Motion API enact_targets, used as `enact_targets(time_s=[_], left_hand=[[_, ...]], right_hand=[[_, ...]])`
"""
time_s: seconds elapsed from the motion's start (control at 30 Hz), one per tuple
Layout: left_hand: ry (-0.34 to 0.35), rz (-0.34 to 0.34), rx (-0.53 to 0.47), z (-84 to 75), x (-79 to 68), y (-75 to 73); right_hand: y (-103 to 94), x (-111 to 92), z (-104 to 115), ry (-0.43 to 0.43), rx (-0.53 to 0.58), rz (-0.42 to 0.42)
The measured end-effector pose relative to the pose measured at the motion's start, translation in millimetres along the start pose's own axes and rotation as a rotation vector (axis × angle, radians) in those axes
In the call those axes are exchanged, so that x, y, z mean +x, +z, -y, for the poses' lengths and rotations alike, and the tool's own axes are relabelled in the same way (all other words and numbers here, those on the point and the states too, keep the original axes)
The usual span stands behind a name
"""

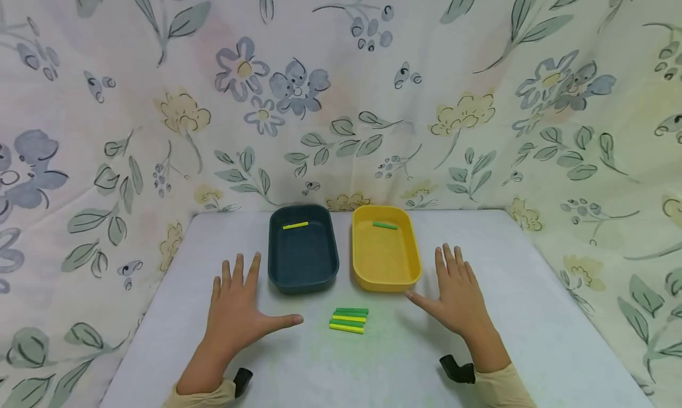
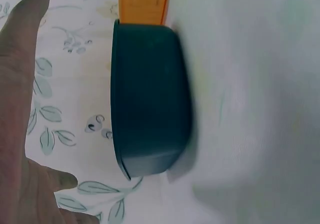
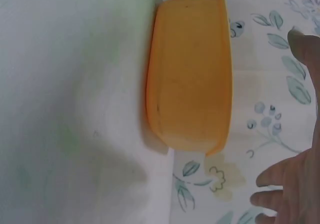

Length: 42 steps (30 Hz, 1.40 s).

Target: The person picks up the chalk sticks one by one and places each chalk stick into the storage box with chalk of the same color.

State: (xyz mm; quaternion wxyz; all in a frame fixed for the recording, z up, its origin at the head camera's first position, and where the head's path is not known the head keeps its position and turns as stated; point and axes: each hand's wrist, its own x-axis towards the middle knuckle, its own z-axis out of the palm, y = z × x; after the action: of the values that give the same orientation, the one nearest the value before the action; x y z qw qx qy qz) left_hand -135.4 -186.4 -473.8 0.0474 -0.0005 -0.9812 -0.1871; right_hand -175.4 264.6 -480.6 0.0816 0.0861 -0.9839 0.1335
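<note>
Both hands are held with fingers spread and nothing in them. My left hand (image 1: 237,313) is nearest the dark blue bin (image 1: 303,278), to its lower left. The right hand (image 1: 458,298) is beside the yellow bin (image 1: 386,272), its thumb close to that bin's near right corner. Between the hands, several green and yellow sticks lie side by side on the table, among them a green stick (image 1: 351,310) at the back and a yellow stick (image 1: 346,328) in front. Inside the blue bin lies one yellow stick (image 1: 295,225); inside the yellow bin, one green stick (image 1: 385,225).
A white table (image 1: 298,372) carries everything. Behind it and at both sides hangs a floral cloth (image 1: 341,100). The two bins stand next to each other near the back edge, with a narrow gap between. Each wrist wears a black device, such as the right one's camera mount (image 1: 457,370).
</note>
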Motion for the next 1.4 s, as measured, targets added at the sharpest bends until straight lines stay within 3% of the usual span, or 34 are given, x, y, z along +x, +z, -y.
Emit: enact_targets(time_s=[0.3,0.57,0.8,1.13,1.4], left_hand=[[-0.074,-0.015,0.016,-14.0,-3.4,10.0],[-0.131,-0.053,-0.053,-29.0,-13.9,15.9],[-0.155,-0.019,-0.082,-39.4,-24.4,36.6],[-0.094,-0.012,-0.109,-66.6,-33.5,57.4],[-0.007,0.011,-0.010,-75.6,-31.0,63.9]], right_hand=[[8.0,5.5,4.6,-0.013,0.021,0.016],[19.3,11.3,5.2,-0.014,0.033,0.053],[25.3,18.1,7.5,-0.016,0.045,0.059],[27.1,27.1,10.4,0.007,0.065,0.066],[32.7,34.2,16.5,0.002,0.082,0.073]])
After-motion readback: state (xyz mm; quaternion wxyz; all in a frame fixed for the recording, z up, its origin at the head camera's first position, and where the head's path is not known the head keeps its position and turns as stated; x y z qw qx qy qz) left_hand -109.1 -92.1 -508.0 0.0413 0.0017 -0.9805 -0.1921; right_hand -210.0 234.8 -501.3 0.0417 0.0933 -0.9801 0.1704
